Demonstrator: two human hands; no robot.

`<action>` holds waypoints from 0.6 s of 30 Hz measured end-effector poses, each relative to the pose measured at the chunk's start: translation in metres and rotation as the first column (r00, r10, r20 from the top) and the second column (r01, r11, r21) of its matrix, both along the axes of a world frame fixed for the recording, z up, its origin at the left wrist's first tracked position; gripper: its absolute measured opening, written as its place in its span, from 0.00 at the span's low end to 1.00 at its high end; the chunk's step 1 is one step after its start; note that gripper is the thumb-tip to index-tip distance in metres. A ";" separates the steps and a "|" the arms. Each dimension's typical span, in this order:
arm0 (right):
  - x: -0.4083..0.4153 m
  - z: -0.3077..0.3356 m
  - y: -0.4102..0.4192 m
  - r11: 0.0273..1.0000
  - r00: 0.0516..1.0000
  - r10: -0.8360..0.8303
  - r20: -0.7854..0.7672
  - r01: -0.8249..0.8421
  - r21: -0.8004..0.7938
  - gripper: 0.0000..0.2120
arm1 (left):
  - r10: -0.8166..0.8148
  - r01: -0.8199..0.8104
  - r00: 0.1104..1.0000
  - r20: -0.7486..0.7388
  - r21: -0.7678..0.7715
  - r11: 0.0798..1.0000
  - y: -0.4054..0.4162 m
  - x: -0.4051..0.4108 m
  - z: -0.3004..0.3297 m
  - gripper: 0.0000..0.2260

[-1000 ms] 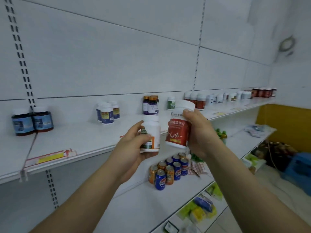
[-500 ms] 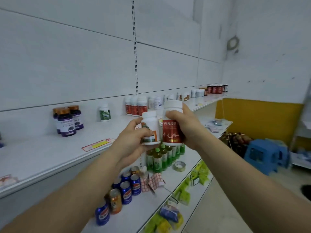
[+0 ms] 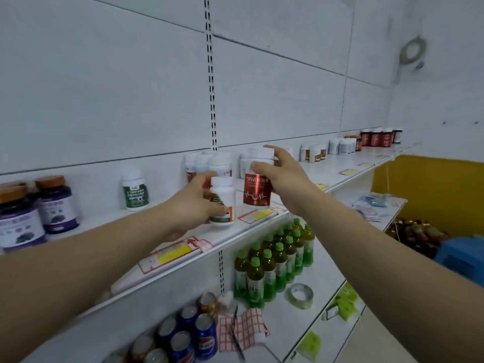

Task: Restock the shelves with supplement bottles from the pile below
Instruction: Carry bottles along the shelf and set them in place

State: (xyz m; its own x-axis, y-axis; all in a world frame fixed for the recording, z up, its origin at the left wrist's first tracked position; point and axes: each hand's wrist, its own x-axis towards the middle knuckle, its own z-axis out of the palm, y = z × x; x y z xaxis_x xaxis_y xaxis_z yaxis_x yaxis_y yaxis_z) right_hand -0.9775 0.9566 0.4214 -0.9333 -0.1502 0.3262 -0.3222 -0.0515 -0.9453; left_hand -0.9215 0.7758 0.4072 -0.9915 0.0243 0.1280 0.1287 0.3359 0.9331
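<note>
We hold two bottles up at the top shelf (image 3: 110, 226) in the middle of the frame. Our left hand (image 3: 195, 205) has its fingers curled round the small white bottle (image 3: 223, 203) with the green and orange label, and its bottom looks very near the shelf's front edge, maybe touching it. Our right hand (image 3: 284, 179) wraps the tall red bottle (image 3: 257, 189) from the side, thumb in front near the cap, and this one hangs a little above the shelf. Behind them stands a bunch of white-capped bottles (image 3: 209, 163) with red labels. To do this well, we think we should set each bottle down flat, label facing out, then slide it back beside bottles that look the same. We should let go only when it stands by itself. The bottles behind are close, so we should push slowly, or they could tip. The green drink bottles (image 3: 275, 258) sit on the shelf below.
</note>
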 end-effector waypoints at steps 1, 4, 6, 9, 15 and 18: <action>-0.016 0.001 -0.002 1.000 1.000 0.020 0.003 -0.020 0.016 0.19 | 0.015 -0.015 1.000 -0.002 -0.027 1.000 0.002 -0.009 0.001 0.33; -0.061 -0.001 -0.007 0.996 0.997 0.073 0.008 -0.074 0.052 0.22 | 0.097 -0.095 0.995 0.009 -0.126 0.987 0.008 -0.028 -0.002 0.30; -0.087 -0.005 -0.011 0.990 0.994 0.105 -0.002 -0.104 0.100 0.25 | 0.158 -0.153 0.987 0.011 -0.193 0.969 0.013 -0.037 -0.005 0.28; -0.119 -0.008 -0.012 0.971 0.984 0.180 -0.020 -0.174 0.166 0.26 | 0.260 -0.256 0.966 -0.017 -0.238 0.937 0.027 -0.048 -0.007 0.23; -0.159 -0.019 -0.004 0.911 0.936 0.353 -0.013 -0.340 0.234 0.27 | 0.498 -0.498 0.865 -0.059 -0.224 0.838 0.056 -0.056 -0.015 0.22; -0.165 -0.021 0.004 0.851 0.894 0.447 -0.027 -0.415 0.322 0.28 | 0.584 -0.574 0.811 -0.028 -0.233 0.785 0.067 -0.056 -0.016 0.25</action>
State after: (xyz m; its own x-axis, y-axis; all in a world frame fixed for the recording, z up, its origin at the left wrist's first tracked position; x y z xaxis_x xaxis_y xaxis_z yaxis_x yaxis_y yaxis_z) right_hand -1.1424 0.9603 0.4005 -0.7177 -0.6351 0.2855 -0.4245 0.0741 -0.9024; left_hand -0.9775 0.8433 0.3909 -0.8326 -0.5342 0.1462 -0.1951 0.5301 0.8252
